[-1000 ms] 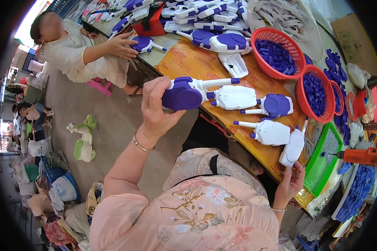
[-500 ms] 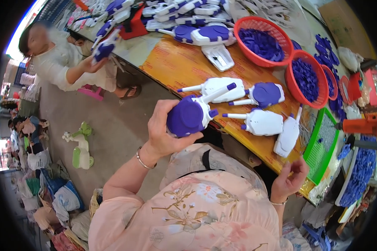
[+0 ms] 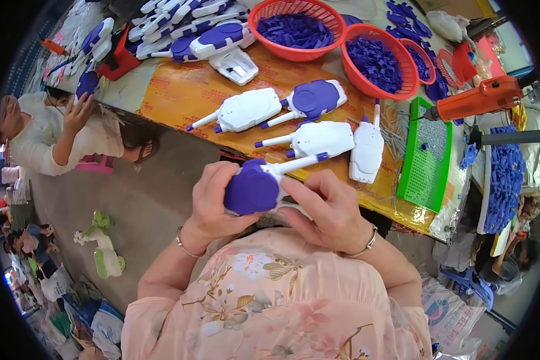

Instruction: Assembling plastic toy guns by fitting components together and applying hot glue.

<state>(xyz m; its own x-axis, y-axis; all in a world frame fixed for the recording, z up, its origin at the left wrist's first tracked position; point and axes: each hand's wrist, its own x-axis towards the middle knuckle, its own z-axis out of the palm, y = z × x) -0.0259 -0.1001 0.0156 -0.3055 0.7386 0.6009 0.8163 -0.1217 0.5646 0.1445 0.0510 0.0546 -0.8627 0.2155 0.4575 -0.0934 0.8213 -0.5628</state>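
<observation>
In front of my chest is a purple-and-white plastic casing (image 3: 252, 191) with a white rod tipped in purple, like a toy walkie-talkie. My left hand (image 3: 211, 203) is closed around its left side. At its right edge, beside the rod's base, my right hand (image 3: 330, 211) has thumb and forefinger against the casing; its fingertips are partly hidden. Similar casings lie on the table just beyond: a white one (image 3: 249, 110), a purple-faced one (image 3: 316, 99), another white one (image 3: 323, 139) and one at the right (image 3: 366, 151).
Red baskets (image 3: 255, 37) of purple parts stand at the back. On the right are a green tray (image 3: 425, 180) of small metal pieces and an orange power screwdriver (image 3: 480, 99). Many casings (image 3: 180, 18) are piled far left, near a co-worker (image 3: 60, 135). A toy scooter (image 3: 104, 249) stands on the floor.
My right hand has come from the table's right edge to the casing. My left hand has lowered the casing toward me and turned it. The view has shifted right.
</observation>
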